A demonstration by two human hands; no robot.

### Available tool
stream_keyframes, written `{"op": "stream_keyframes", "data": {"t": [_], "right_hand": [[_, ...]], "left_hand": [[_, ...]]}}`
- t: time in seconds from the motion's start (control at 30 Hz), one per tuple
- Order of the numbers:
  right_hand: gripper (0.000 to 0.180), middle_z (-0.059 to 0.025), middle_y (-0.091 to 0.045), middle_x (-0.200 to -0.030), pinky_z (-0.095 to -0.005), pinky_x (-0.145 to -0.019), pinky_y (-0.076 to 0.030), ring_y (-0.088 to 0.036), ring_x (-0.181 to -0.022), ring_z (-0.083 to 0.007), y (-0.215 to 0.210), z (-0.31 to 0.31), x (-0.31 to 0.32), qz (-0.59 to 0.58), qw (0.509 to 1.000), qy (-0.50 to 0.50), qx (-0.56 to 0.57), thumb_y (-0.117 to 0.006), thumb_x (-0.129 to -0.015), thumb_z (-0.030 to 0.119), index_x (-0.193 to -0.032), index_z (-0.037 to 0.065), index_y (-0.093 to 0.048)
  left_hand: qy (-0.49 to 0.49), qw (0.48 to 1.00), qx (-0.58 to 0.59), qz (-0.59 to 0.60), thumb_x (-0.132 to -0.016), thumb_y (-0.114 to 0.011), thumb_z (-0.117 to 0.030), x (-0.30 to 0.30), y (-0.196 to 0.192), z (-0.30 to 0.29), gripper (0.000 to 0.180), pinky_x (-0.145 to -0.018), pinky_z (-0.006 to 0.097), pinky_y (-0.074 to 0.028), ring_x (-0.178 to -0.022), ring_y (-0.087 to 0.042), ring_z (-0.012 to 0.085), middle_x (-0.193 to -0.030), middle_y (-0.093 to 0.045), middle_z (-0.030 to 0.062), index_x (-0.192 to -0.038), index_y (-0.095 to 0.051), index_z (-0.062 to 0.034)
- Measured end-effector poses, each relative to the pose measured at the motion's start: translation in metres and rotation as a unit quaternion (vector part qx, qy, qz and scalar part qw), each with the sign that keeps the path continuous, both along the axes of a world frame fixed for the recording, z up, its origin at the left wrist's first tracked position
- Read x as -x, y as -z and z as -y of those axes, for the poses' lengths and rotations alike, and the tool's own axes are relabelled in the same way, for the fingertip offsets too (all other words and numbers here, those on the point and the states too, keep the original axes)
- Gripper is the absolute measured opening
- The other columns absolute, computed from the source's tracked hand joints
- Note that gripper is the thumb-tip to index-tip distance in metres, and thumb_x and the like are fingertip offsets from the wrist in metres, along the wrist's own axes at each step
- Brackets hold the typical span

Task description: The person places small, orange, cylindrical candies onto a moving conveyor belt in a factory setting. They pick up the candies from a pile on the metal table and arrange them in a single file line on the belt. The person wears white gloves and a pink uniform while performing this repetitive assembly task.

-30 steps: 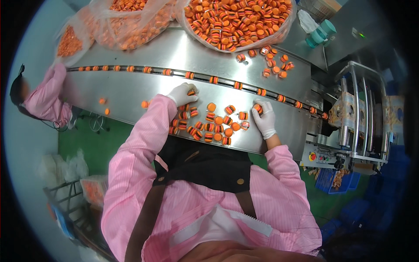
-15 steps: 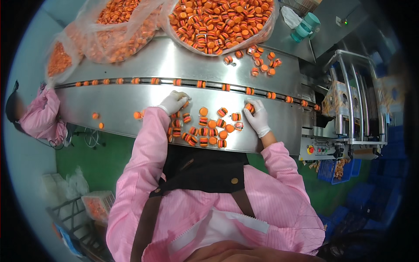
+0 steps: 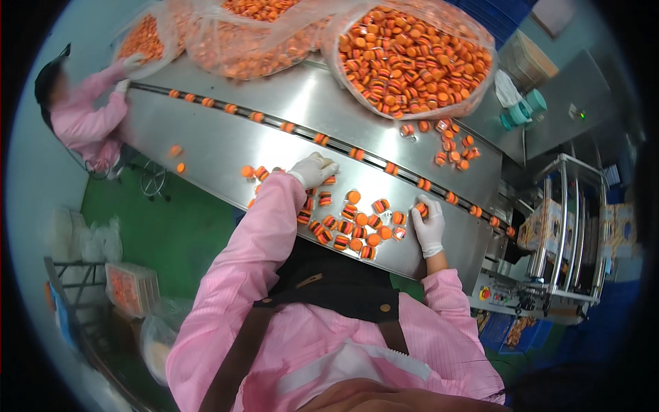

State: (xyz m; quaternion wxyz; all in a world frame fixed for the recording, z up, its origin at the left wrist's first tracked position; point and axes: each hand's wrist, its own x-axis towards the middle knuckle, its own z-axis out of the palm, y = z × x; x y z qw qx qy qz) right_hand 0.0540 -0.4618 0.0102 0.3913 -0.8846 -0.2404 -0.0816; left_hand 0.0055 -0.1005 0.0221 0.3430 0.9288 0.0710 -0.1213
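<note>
My left hand (image 3: 314, 169), in a white glove, is at the near side of the conveyor track. Its fingers are curled together around a small burger-shaped candy (image 3: 329, 180), whose orange edge shows beneath them. Off to the right, my gloved right hand (image 3: 430, 228) grips another orange, dark-striped burger-shaped candy (image 3: 421, 209) between thumb and fingers, just above the steel table (image 3: 453, 237). Between my hands lies a loose group of such candies (image 3: 357, 232), some on their sides, some flat. Evenly spaced candies stand in the narrow conveyor track (image 3: 373, 160) running across the table.
Large clear bags of candies (image 3: 419, 62) stand along the far side, with loose ones (image 3: 453, 147) nearby. A metal-framed machine (image 3: 566, 226) sits at the track's right end. A co-worker in pink (image 3: 89, 123) reaches toward a bag at far left. Blue crates (image 3: 511, 331) are below right.
The whole view has turned and shifted, so the table slants more down to the right. The co-worker's arm has become visible at the bag. Both my hands keep nearly the same places over the table.
</note>
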Motion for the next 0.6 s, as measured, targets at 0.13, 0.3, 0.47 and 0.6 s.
{"op": "stream_keyframes", "data": {"t": [0.13, 0.3, 0.47, 0.6], "right_hand": [[0.030, -0.0122, -0.060, -0.094, -0.0351, -0.079, -0.049, -0.061, -0.088, -0.0283, 0.002, -0.001, 0.000, -0.002, 1.000, 0.007, -0.013, -0.068, -0.080, 0.016, -0.108, 0.005, -0.063], [0.030, -0.0123, -0.060, -0.093, -0.0349, -0.078, -0.049, -0.061, -0.087, -0.0284, 0.002, -0.001, 0.000, 0.008, 1.000, 0.004, -0.010, -0.068, -0.080, 0.016, -0.108, 0.005, -0.063], [0.031, -0.0119, -0.060, -0.091, -0.0352, -0.076, -0.049, -0.060, -0.085, -0.0283, 0.001, -0.001, 0.000, 0.002, 1.000, 0.005, 0.000, -0.068, -0.080, 0.017, -0.108, 0.005, -0.063], [0.030, -0.0117, -0.060, -0.091, -0.0350, -0.076, -0.049, -0.060, -0.085, -0.0280, 0.003, -0.001, 0.000, 0.003, 1.000, 0.003, -0.010, -0.068, -0.081, 0.017, -0.108, 0.005, -0.063]], "left_hand": [[0.042, 0.996, 0.049, -0.055, -0.090, -0.060, -0.037, 0.004, -0.026, 0.004, 0.042, -0.076, 0.033, -0.055, -0.097, -0.060, 0.0257, -0.117, -0.049, 0.0167, -0.126, -0.060, -0.0151], [0.027, 0.996, 0.066, -0.046, -0.082, -0.070, -0.029, 0.006, -0.017, 0.002, 0.038, -0.078, 0.033, -0.054, -0.096, -0.059, 0.0259, -0.115, -0.049, 0.0145, -0.116, -0.064, -0.0153], [0.007, 0.998, 0.038, -0.051, -0.074, -0.077, -0.027, 0.009, -0.019, 0.007, 0.030, -0.088, 0.037, -0.049, -0.105, -0.057, 0.0298, -0.113, -0.051, 0.0134, -0.100, -0.067, -0.0151], [0.005, 1.000, 0.022, 0.008, -0.078, -0.074, -0.015, 0.012, -0.012, 0.010, 0.026, -0.073, 0.033, -0.053, -0.095, -0.059, 0.0243, -0.105, -0.054, 0.0106, -0.101, -0.064, -0.0084]]}}
